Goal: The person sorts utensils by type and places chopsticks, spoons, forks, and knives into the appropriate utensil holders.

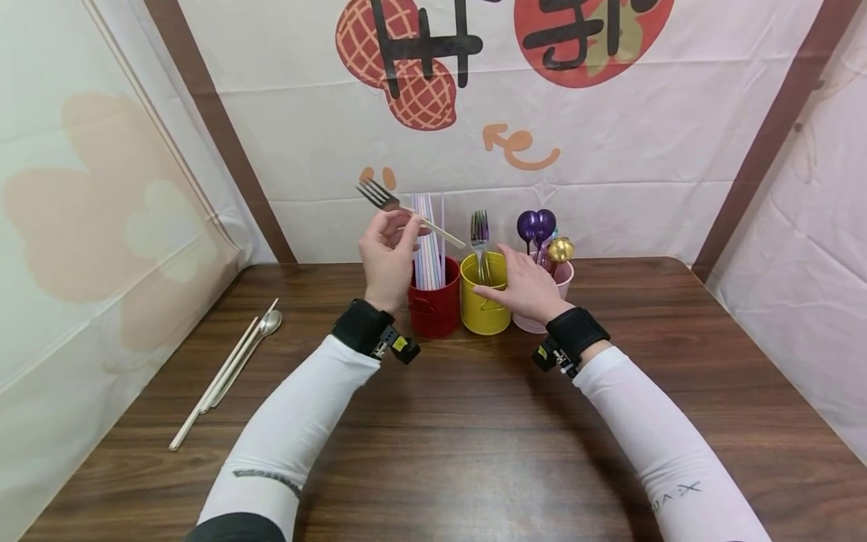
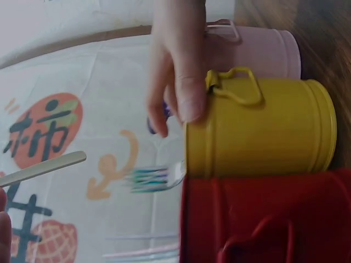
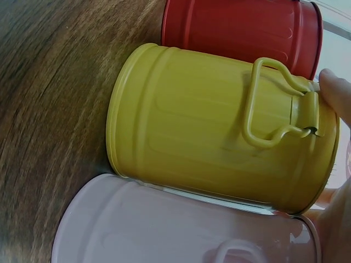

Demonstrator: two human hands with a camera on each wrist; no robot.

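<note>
My left hand (image 1: 389, 260) pinches a fork (image 1: 377, 196) partway along its pale handle and holds it in the air in front of the straws. The tines point up and left, while the handle end slants down to the right. At the yellow bucket (image 1: 485, 315), my right hand (image 1: 531, 286) touches the rim with its thumb (image 2: 192, 101); the other fingers reach fairly straight over the far right side. Metal forks (image 1: 479, 226) stand tines up in this bucket.
A red bucket (image 1: 433, 320) with striped straws (image 1: 427, 256) stands left of the yellow one. To its right, a pink bucket (image 3: 159, 230) holds purple spoons (image 1: 528, 226) and a gold spoon (image 1: 561, 249). Chopsticks (image 1: 226, 369) and a silver spoon (image 1: 271, 322) lie at the table's left.
</note>
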